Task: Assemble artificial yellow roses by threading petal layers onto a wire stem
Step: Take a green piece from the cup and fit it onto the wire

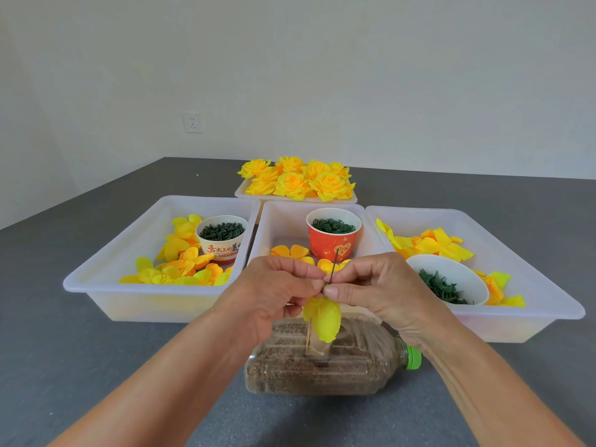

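- Head view shows my left hand (274, 285) and right hand (371, 282) both pinching the wire stem (334, 262), just above the bottle (322, 359) near the table's (96, 366) front edge.
- One yellow petal layer (322, 317) hangs on the wire under my fingers.
- Finished roses (300, 179) fill the far tray (245, 193).
- I think this rose has only started; more petals (180, 266) wait in the left tray (106, 262).

Trays (106, 279) are translucent white plastic, smooth; counter (48, 333) matt grey. Petals (322, 317) look like thin yellow cloth. Cups (333, 246) are printed paper, and the bottle (322, 366) is clear glossy plastic.
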Action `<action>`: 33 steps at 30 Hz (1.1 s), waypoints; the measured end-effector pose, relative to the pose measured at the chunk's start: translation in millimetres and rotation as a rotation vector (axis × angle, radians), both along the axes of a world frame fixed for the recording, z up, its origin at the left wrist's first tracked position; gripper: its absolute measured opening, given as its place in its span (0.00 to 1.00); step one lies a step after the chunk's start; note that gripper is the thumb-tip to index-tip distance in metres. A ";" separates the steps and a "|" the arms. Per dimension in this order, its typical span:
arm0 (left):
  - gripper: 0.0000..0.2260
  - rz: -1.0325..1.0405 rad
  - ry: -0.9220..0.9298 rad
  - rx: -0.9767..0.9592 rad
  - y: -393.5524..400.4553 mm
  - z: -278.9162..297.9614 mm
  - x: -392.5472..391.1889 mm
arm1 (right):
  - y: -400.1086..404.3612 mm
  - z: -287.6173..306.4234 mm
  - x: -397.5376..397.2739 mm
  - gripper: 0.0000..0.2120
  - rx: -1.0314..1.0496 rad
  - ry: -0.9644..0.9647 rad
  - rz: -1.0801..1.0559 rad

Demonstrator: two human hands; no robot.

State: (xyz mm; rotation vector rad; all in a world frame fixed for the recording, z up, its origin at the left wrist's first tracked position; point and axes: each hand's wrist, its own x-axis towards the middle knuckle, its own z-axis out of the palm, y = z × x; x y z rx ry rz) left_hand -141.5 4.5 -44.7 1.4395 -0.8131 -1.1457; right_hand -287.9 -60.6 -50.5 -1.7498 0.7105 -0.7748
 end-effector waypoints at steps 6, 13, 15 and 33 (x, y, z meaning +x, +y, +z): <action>0.08 0.036 0.007 -0.004 -1.0 0.1 -2.9 | 1.3 -0.6 0.4 0.04 0.082 -0.014 -0.011; 0.08 -0.006 0.024 0.034 0.1 2.7 1.5 | -5.6 -1.0 -2.5 0.04 0.326 0.011 -0.018; 0.08 -0.006 0.023 0.035 0.0 2.5 1.1 | -5.0 -2.7 -1.4 0.05 0.371 -0.020 -0.033; 0.05 0.055 -0.196 -0.204 5.1 0.3 -1.1 | 2.4 -14.4 4.6 0.05 -0.149 -0.024 -0.131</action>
